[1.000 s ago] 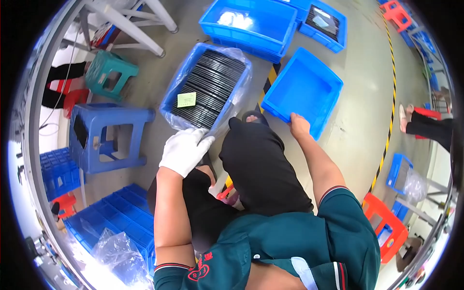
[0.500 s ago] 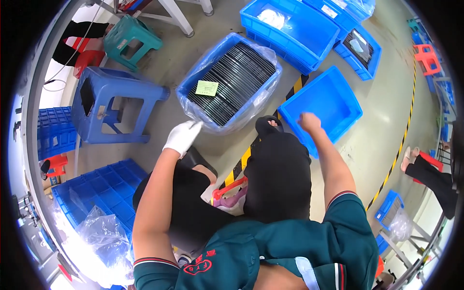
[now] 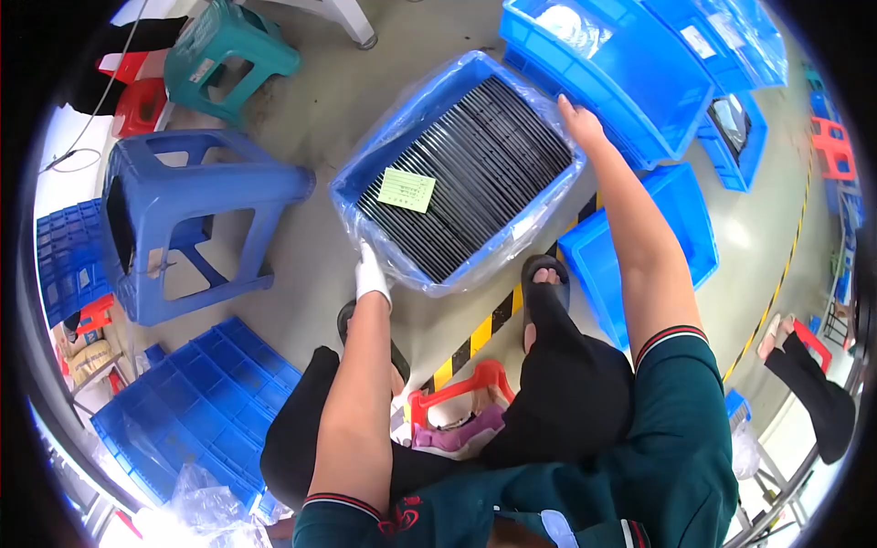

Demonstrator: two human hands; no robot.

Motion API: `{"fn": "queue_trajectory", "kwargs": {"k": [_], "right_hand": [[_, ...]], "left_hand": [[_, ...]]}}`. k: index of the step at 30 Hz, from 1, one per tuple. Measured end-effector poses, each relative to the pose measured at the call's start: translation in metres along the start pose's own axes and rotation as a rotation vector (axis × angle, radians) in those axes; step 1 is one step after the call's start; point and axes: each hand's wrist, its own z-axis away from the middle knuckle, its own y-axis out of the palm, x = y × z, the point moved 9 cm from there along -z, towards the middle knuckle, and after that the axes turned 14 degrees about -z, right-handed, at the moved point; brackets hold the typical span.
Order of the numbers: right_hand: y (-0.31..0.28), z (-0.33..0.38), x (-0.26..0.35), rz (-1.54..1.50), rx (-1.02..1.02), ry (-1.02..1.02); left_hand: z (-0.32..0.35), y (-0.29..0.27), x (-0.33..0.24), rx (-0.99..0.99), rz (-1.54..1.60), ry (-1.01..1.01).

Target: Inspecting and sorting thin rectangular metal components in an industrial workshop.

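A blue bin point(image 3: 365, 151) lined with clear plastic stands before me, packed with rows of thin black trays or plates point(image 3: 493, 155) on edge. A pale yellow-green paper slip point(image 3: 406, 189) lies on top of them. My left hand point(image 3: 370, 274), in a white glove, is closed on the bin's near left corner, its fingertips partly hidden by the liner. At the far right corner, my bare right hand point(image 3: 582, 125) grips the rim, thumb uppermost. Whether the bin is off the floor I cannot tell.
An unfilled blue bin point(image 3: 681, 215) sits right of the packed one, with stacked blue bins point(image 3: 630, 82) behind. A blue stool point(image 3: 196, 183) and a green stool point(image 3: 219, 55) are at left, above a blue crate point(image 3: 196, 402). Yellow-black tape point(image 3: 480, 338) crosses the floor by my feet.
My right hand has gone from above the unfilled bin to the packed bin's far right corner. My left hand has closed on its near left corner. The view has shifted, and the bin looks larger.
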Motion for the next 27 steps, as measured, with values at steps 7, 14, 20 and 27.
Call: {"fn": "queue_trajectory", "kwargs": {"k": [7,14,20,27], "right_hand": [[0.091,0.011,0.024,-0.487,0.214,0.216],[0.066,-0.008,-0.003,-0.292,0.076,0.219],[0.065,-0.005,0.005,-0.185,0.041,0.165],[0.059,0.010,-0.014,-0.046,0.078,0.168]], "left_hand": [[-0.028,-0.035,0.013,-0.070,0.142,0.031],[-0.032,0.002,-0.002,0.009,0.394,0.069],[-0.042,0.021,-0.019,0.297,0.710,0.115],[-0.049,0.015,-0.030,0.256,0.673,0.136]]}}
